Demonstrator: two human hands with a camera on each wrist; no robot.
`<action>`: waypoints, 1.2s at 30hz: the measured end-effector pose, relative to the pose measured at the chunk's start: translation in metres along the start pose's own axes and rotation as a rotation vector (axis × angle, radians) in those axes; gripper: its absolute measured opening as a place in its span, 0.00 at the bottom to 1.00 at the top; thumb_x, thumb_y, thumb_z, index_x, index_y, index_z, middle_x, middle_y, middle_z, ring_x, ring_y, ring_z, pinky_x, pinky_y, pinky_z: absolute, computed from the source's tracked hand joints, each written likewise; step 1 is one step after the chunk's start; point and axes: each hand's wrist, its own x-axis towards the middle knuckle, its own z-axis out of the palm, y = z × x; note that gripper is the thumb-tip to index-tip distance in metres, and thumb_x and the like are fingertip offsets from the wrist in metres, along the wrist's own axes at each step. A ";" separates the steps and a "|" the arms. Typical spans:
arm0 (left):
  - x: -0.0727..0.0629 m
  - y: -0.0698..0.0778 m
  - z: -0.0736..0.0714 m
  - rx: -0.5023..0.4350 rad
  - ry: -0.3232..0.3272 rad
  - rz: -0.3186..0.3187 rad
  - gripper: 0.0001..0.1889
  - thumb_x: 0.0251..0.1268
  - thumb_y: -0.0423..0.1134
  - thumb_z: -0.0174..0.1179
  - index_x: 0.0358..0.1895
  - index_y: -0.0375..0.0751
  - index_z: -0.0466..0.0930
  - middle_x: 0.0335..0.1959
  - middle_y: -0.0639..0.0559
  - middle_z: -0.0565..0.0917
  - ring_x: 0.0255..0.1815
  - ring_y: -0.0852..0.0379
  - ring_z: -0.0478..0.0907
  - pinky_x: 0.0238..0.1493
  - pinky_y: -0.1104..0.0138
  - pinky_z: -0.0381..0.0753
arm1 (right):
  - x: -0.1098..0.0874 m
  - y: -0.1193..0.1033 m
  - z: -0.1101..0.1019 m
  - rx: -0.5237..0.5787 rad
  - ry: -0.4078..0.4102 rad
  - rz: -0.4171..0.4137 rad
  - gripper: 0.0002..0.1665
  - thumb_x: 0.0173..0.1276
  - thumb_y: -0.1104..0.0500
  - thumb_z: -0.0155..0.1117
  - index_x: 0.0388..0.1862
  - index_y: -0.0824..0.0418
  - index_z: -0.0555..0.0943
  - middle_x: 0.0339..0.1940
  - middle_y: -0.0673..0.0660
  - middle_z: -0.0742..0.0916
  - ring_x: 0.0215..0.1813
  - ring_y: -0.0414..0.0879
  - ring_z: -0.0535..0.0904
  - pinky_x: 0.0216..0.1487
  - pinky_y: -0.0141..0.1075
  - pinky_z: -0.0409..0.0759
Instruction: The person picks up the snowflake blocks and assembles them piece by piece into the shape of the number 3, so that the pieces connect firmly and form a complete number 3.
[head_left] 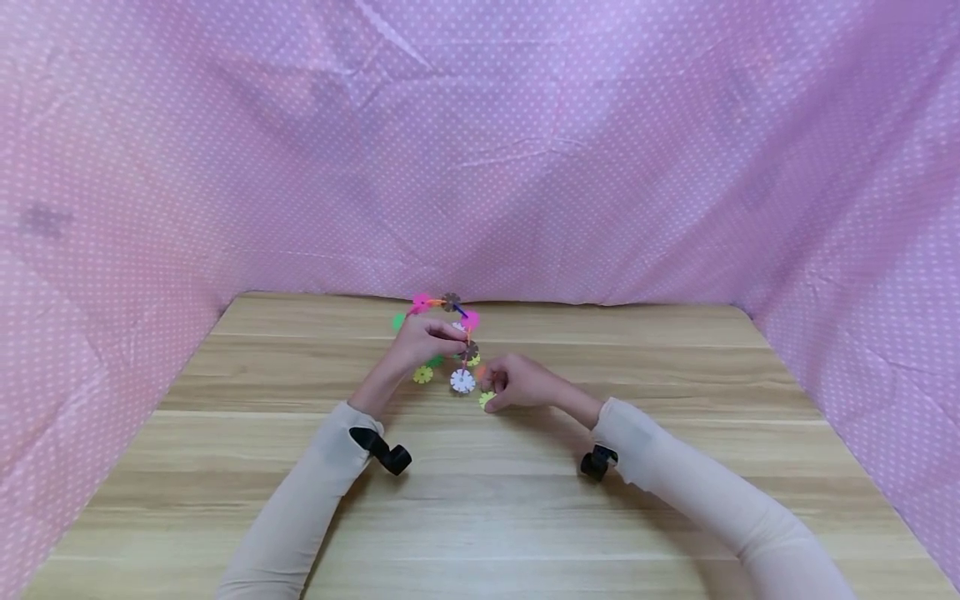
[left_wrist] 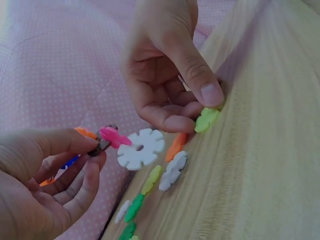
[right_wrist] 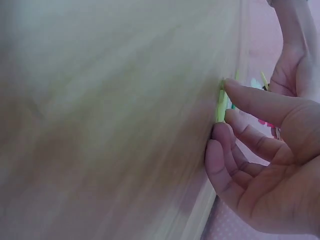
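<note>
My left hand [head_left: 427,340] pinches a brown notched snowflake disc [head_left: 471,350] between thumb and fingers. That disc belongs to a linked chain of pink, orange, blue and brown discs held above the table, with a white disc [left_wrist: 150,152] at its near end joined through a pink disc [left_wrist: 113,136]. To the right, my right hand [head_left: 525,382] is low at the tabletop, thumb and index finger pinching a yellow-green disc [left_wrist: 206,120] by its edges. In the right wrist view the yellow-green disc [right_wrist: 220,107] appears edge-on between the fingertips. Part of the chain is hidden behind my left hand.
Loose discs lie on the wooden table [head_left: 480,517] beneath the chain: an orange disc [left_wrist: 176,146], a white disc [left_wrist: 173,171], a yellow disc [left_wrist: 151,180] and green discs [left_wrist: 134,207]. Pink dotted cloth [head_left: 480,167] hangs behind the table and along both sides.
</note>
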 end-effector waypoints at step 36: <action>0.003 -0.005 0.010 -0.140 -0.065 0.014 0.14 0.59 0.22 0.67 0.49 0.25 0.84 0.38 0.49 0.89 0.38 0.60 0.85 0.45 0.70 0.89 | 0.010 0.033 -0.036 0.524 0.322 0.050 0.13 0.64 0.68 0.72 0.47 0.68 0.82 0.36 0.54 0.88 0.39 0.46 0.85 0.44 0.38 0.89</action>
